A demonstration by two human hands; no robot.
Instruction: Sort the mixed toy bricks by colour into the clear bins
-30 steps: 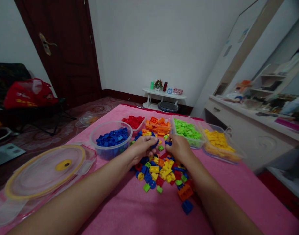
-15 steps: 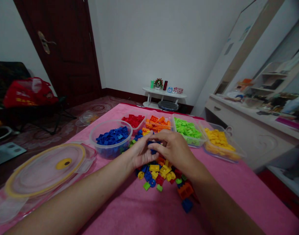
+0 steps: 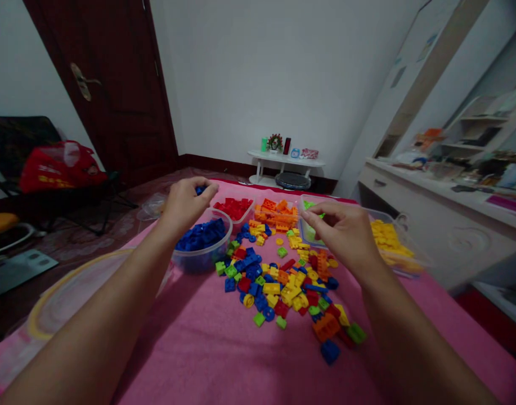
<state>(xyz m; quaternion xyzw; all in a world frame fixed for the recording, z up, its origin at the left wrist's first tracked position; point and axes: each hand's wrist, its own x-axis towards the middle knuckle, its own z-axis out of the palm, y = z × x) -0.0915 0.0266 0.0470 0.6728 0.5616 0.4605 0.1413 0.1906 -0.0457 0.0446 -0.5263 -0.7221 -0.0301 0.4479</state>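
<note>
My left hand (image 3: 189, 201) is raised over the far rim of the round clear bowl (image 3: 205, 257) of blue bricks, its fingers closed on a blue toy brick (image 3: 201, 190). At the front of the clear container (image 3: 309, 234) of green bricks, my right hand (image 3: 341, 229) has thumb and forefinger drawn together in a pinch. Green shows between its fingers, but whether that is a held brick or the container's contents I cannot tell. Between my forearms lies a loose pile of mixed toy bricks (image 3: 271, 288) in blue, yellow, red, green and orange.
Behind the pile stand clear containers of red bricks (image 3: 233, 208) and orange bricks (image 3: 277, 214). Yellow bricks (image 3: 388, 239) fill a container at the right. A yellow-rimmed clear lid (image 3: 80, 287) lies left on the pink cloth (image 3: 224, 360). A low white table (image 3: 285, 160) stands against the wall.
My hands were together over the pile and have parted. The left moved up and left to the blue bowl with a blue brick; the right moved right to the green container. The pile is uncovered.
</note>
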